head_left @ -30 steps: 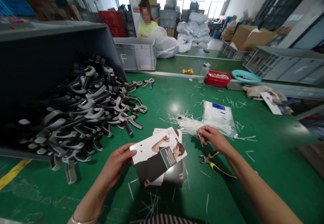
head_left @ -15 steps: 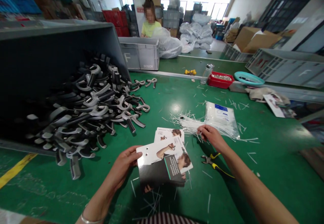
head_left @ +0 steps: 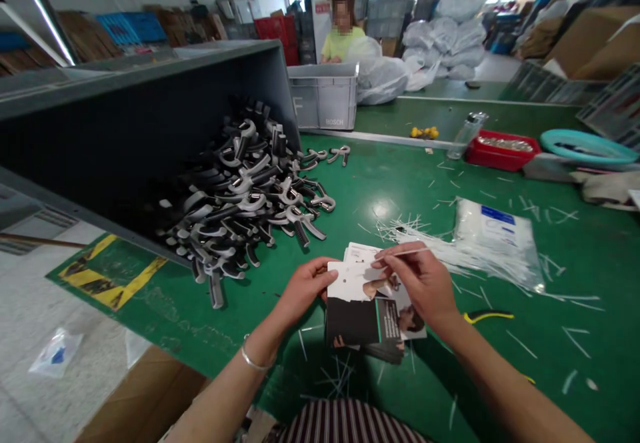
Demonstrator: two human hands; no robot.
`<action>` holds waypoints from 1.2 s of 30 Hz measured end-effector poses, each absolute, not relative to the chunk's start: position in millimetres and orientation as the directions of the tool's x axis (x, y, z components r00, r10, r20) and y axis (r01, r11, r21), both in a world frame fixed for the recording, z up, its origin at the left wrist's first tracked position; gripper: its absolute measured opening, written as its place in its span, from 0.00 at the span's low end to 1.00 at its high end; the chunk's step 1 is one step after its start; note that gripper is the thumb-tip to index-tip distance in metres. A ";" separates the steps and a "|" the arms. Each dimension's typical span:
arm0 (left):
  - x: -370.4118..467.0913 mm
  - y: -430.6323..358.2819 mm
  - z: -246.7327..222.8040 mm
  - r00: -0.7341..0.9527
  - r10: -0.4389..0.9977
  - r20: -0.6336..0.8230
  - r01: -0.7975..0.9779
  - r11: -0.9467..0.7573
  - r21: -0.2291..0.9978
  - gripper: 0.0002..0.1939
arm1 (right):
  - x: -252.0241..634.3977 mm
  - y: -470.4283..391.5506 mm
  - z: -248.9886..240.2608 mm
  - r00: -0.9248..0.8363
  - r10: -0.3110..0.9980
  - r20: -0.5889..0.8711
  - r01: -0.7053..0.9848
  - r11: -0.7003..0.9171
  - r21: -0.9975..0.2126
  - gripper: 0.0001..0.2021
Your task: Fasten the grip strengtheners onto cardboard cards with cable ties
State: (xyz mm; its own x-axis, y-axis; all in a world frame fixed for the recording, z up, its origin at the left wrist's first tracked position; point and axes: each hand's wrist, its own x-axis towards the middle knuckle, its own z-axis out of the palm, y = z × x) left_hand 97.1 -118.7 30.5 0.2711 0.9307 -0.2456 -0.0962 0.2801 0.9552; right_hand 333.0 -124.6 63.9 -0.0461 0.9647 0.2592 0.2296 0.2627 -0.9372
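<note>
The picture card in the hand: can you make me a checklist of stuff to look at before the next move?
1. Card held: ok. The left hand grips the picture card by its left edge.
2. Strip held: ok. The right hand pinches a thin white strip.
3. Hole uncovered: ok. A hole shows near the left thumb.
4. Pliers fully in view: not ok. The right forearm hides part of the yellow-handled pliers.
5. Card clear of the cards beneath: cannot tell from this view.
</note>
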 end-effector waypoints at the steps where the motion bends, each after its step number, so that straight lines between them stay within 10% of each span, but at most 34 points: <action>1: 98.2 -119.7 32.4 0.273 0.931 -0.243 -0.094 0.278 0.956 0.21 | 322.4 -127.8 61.7 -0.066 0.948 0.310 0.301 0.315 -0.900 0.06; 16: 94.7 -117.2 48.7 0.284 0.937 -0.205 -0.032 0.223 0.974 0.22 | 309.5 -129.1 37.9 -0.328 0.740 0.587 0.552 0.655 -0.517 0.13; 29: 91.2 -115.2 54.1 0.282 0.950 -0.135 0.030 0.131 0.991 0.24 | 298.2 -112.6 45.4 -0.389 0.756 0.527 0.507 0.653 -0.563 0.08; 36: 85.9 -118.2 43.5 0.287 0.953 -0.097 0.067 0.081 0.994 0.22 | 305.7 -94.2 52.8 -0.393 0.907 0.151 0.422 0.324 -0.847 0.07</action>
